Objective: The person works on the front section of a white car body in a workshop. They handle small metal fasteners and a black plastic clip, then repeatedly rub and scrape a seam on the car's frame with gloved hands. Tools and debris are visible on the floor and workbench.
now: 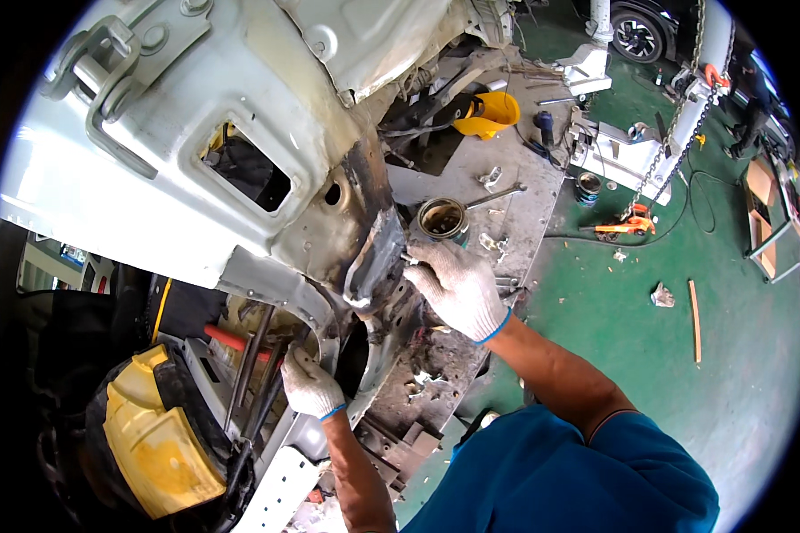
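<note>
Right hand [458,286], white knit glove with blue cuff, sits at the right edge of a dark grey patch area [382,253] on the pale car body [267,98]. Thumb and index look close together; a small bit shows at the tips, too small to identify, so can't tell if that grip is clamped on it. Remaining fingers folded, mostly out of sight. Left hand [311,384], same glove type, is at the curved metal flange [327,333], below and left of the patch; fingertips blend into the clutter, can't tell contact or whether that grip is apart or together. Dark bars [256,364] and a red handle [227,338] lie just left of it; bar ends hidden. Open can [454,236] stands on the grey worktop [529,169] just beyond the right hand, contents unclear. Wrench [496,196] beside it, near end tucked by the can. Yellow cup-shaped part [493,114] farther up, partly overlapped by dark parts. Body panel runs off the top; wheel [637,37] on another vehicle at top right, rest of that vehicle cut off. Left rim too dark to read.
</note>
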### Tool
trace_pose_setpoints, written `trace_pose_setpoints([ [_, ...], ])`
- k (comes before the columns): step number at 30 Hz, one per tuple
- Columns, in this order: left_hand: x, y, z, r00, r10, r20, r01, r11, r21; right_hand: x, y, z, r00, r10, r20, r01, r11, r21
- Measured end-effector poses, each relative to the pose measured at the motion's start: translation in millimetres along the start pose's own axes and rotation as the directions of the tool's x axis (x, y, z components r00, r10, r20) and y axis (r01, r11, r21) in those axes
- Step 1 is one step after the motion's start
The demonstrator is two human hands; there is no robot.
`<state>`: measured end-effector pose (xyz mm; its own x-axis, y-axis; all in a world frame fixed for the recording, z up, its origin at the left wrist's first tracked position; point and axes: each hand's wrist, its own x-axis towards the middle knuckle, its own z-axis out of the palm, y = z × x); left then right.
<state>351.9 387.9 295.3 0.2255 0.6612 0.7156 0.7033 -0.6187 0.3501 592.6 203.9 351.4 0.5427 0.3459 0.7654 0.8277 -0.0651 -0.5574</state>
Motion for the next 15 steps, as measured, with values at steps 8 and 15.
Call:
trace_pose_setpoints([
  [8,-2,0,4,1.0,0.011,-0.029,-0.011,1.0,0.002,-4,2,6,0.999,0.032,0.01,-0.032,0.999,0.027],
  [15,0,-1,3,1.0,0.0,-0.026,0.001,1.0,0.01,14,-10,-17,0.99,0.003,0.14,0.012,0.994,-0.11],
])
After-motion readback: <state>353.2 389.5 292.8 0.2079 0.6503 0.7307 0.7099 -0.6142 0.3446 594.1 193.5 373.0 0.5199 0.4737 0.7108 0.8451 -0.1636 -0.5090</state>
